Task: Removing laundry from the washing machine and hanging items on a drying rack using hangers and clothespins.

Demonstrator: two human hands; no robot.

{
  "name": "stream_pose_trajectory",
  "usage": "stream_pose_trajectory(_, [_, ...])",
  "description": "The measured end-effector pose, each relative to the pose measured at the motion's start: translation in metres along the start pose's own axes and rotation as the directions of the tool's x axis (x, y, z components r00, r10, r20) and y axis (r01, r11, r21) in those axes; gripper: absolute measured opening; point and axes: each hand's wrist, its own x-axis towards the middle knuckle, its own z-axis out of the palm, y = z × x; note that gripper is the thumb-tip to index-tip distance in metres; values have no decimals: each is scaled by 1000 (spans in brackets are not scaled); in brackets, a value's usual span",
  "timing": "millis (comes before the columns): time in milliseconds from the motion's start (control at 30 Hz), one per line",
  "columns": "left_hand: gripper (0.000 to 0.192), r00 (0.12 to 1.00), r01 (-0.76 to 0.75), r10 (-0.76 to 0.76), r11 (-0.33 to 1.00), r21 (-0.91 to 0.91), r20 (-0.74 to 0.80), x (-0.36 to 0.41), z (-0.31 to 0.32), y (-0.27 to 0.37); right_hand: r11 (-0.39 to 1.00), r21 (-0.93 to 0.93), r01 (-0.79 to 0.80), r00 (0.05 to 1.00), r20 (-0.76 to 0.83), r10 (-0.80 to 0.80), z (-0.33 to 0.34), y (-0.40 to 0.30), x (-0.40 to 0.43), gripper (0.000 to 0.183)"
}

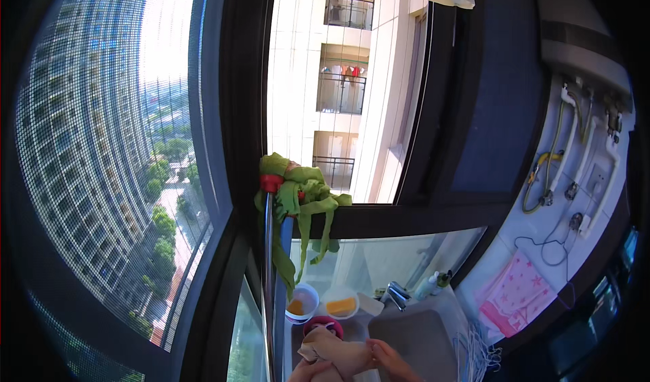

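Note:
A beige cloth or garment (341,351) is stretched between my two hands at the bottom of the head view. My left hand (310,371) grips its lower left part, and my right hand (390,359) pinches its right end. Behind the cloth, partly covered by it, sits a dark pink bowl (332,326) with something small inside that I cannot make out. The cloth is in front of the left part of a sink, and the grey sink basin (414,344) lies to the right, below a chrome faucet (397,295).
White tubs (303,300) with yellow blocks stand behind the sink. Upright mop handles (269,280) with green strips (304,189) lean left. Pump bottles (426,285) stand by the faucet. Wire hangers (477,349) and a pink towel (518,295) are right. Windows rise ahead.

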Motion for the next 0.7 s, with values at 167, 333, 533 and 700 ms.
stream_pose_trajectory(167, [53,999,-30,29,998,52,23,5,7,-4,922,296,-251,954,235,184,8,9,4,42])
stream_pose_trajectory(333, [52,991,-3,-26,978,210,135,5,8,-10,886,386,-255,954,251,165,26,12,4,44])
stream_pose_trajectory(533, [52,967,-14,-82,929,369,243,8,-2,-21,878,453,-157,987,106,122,17,13,1,46])
stream_pose_trajectory(700, [51,947,-46,-91,911,411,309,13,-23,-33,872,488,-23,995,-74,67,8,8,-1,53])
